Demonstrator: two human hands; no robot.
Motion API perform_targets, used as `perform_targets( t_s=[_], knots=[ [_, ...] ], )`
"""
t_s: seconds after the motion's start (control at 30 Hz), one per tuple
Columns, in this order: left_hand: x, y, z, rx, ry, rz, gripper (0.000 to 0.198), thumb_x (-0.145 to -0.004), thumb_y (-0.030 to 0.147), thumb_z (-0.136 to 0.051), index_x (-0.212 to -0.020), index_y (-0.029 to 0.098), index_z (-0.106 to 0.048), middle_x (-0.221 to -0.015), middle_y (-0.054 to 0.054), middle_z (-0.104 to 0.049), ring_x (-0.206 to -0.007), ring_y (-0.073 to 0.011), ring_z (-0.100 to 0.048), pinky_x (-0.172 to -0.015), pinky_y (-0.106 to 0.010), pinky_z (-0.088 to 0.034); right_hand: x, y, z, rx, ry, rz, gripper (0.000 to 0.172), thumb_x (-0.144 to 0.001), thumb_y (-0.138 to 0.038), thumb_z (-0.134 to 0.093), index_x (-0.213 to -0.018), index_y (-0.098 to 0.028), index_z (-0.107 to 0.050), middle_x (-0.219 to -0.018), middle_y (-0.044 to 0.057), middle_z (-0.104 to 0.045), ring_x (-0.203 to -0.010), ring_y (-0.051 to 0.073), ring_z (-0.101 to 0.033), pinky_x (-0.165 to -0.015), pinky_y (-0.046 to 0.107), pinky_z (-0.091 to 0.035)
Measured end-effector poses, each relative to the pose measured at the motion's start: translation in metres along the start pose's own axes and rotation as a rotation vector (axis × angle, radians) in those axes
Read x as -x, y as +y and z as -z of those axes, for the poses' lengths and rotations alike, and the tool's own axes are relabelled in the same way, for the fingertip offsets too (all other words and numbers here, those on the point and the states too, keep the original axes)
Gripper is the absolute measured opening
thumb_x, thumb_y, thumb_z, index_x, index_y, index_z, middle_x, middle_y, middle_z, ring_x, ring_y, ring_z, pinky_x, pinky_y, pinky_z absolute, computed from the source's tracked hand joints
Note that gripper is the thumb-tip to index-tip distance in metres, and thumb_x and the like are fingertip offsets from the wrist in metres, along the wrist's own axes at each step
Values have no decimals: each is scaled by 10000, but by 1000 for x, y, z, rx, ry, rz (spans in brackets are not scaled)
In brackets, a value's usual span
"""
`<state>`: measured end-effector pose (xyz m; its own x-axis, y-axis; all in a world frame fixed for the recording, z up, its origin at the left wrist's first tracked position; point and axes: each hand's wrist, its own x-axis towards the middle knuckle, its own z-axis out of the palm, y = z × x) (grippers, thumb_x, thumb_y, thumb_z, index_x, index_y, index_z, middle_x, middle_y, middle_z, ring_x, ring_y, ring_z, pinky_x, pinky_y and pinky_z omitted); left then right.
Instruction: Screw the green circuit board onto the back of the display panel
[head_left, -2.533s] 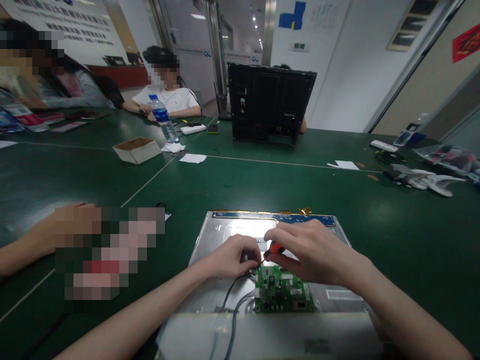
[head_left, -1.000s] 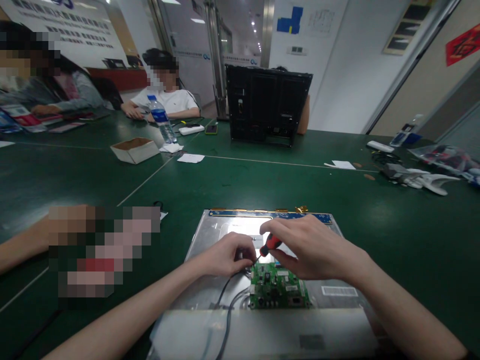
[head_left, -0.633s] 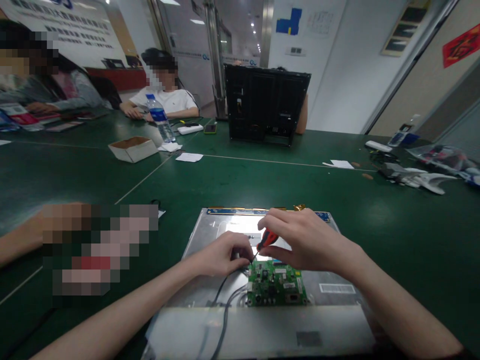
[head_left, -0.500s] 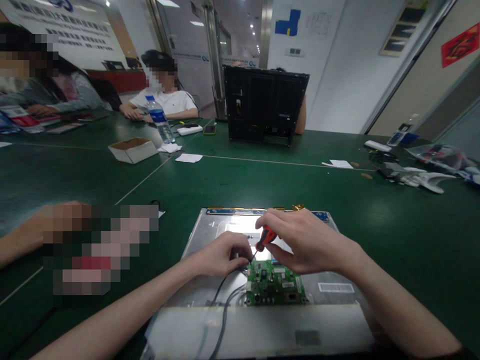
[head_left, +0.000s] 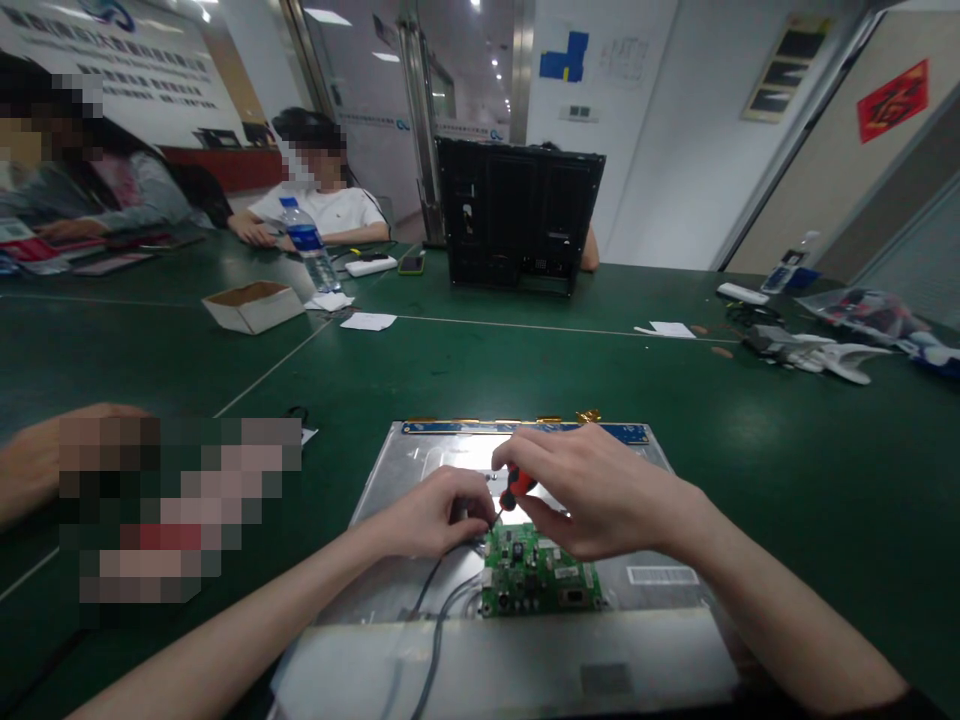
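A silvery flat display panel (head_left: 390, 485) lies before me, with a green circuit board (head_left: 536, 570) on its middle and a blue strip (head_left: 450, 428) along its far edge. My right hand (head_left: 600, 490) grips a red and black screwdriver (head_left: 519, 482), its shaft slanting down toward the board's far left corner. At that same corner my left hand (head_left: 442, 510) is closed, thumb and fingers pinched together beside the screwdriver's tip. Whatever the pinch holds is hidden. Dark cables (head_left: 437, 640) run from the board's left side toward me.
Across the green table (head_left: 525, 370) stands a black monitor housing (head_left: 517, 215), a person partly behind it. A water bottle (head_left: 307, 240) and a white open box (head_left: 253, 308) are at left. Co-workers sit beyond; another person's hand (head_left: 30, 460) rests at far left. Bagged items (head_left: 862, 310) lie right.
The whole scene shifts slightly left as my head turns. The screwdriver looks a little more upright in my right hand. Both hands stay at the board's corner.
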<state>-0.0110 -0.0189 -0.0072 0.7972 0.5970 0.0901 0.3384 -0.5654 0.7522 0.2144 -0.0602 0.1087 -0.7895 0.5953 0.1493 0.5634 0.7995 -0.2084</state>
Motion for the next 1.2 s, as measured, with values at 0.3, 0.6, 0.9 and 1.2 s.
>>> perform_targets(
  t_s=[0.3,0.6,0.9,1.2],
  knots=[
    [-2,0,0,-39,35,0,92,-804,207,-609,-746,141,-639,-669,3,-585,-614,-131,-515,-569,-217,-370,-2,1,-4,98,28,-11,120,-929,-298,-530,-959,-182,-533,-870,19,-670,-685,140,-562,-531,267,-237],
    [-1,-1,-2,-9,44,-12,84,-805,191,-579,-742,146,-613,-667,5,-572,-617,-133,-504,-569,-222,-365,0,-1,-3,107,50,-14,194,-920,-348,-555,-998,-173,-523,-912,30,-679,-717,155,-597,-514,275,-226],
    [-2,1,0,-26,38,-14,29,-759,167,-592,-735,150,-589,-630,21,-540,-589,-129,-490,-550,-218,-351,-4,-4,-10,210,111,-77,215,-953,-399,-478,-885,-206,-543,-696,-9,-669,-547,140,-549,-477,284,-143],
    [0,-2,-1,-22,26,-28,44,-772,148,-569,-774,150,-613,-714,-5,-606,-629,-137,-523,-584,-229,-394,-5,-7,-12,160,130,-59,126,-918,-288,-481,-966,-178,-520,-806,13,-686,-581,118,-535,-473,280,-156]
  ],
)
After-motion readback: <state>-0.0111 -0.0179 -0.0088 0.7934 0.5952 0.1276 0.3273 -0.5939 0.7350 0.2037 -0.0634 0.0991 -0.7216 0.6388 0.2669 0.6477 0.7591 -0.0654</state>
